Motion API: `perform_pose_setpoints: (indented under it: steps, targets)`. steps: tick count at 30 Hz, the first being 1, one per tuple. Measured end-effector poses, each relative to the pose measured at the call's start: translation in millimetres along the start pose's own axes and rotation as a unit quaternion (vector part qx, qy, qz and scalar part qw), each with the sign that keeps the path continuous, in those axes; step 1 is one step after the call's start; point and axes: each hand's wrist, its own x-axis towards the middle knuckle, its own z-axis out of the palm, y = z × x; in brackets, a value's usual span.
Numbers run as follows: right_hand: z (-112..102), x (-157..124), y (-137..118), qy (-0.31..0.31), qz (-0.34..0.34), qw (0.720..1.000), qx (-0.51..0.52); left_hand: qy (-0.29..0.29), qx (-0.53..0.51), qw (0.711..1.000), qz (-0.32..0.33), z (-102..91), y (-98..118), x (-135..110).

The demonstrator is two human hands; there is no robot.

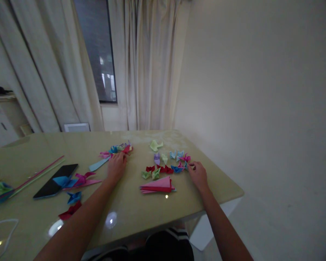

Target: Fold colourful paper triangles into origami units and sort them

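My left hand (117, 166) rests at the near side of a heap of colourful folded paper pieces. Its fingers are curled together, with a red paper piece (128, 149) at their tips; what lies under them is hidden. At the right end of a spread of small origami pieces, my right hand (198, 174) pinches a light blue origami piece (186, 165). Beside it lie a blue origami piece (177, 169) and a magenta one (186, 158). Farther left are dark red (165, 169), pale green (155, 174) and purple (157, 158) pieces.
Pink and red folded paper (158, 185) lies near the front of the glossy table (136, 206). To the left, a dark flat device (47, 185) carries blue and magenta origami. Long thin sticks (40, 175) and a white cable (12, 232) lie farther left. A wall (260, 108) borders the right side.
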Motion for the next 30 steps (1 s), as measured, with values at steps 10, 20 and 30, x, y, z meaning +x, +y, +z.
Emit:
perform_pose_setpoints:
  steps: [10,20,30]
  targets:
    - [3.5,-0.2,3.5,0.014,-0.009,1.000,0.020,-0.013,-0.035,0.996,-0.078,-3.0,4.3,-1.2]
    - [-1.8,0.1,-12.0,0.078,-0.066,0.994,0.043,0.063,-0.072,0.994,-0.050,-17.0,2.7,-12.5]
    - [51.9,-5.5,-181.4,-0.189,-0.299,0.932,0.075,0.095,-0.156,0.967,0.178,-14.4,33.9,-31.0]
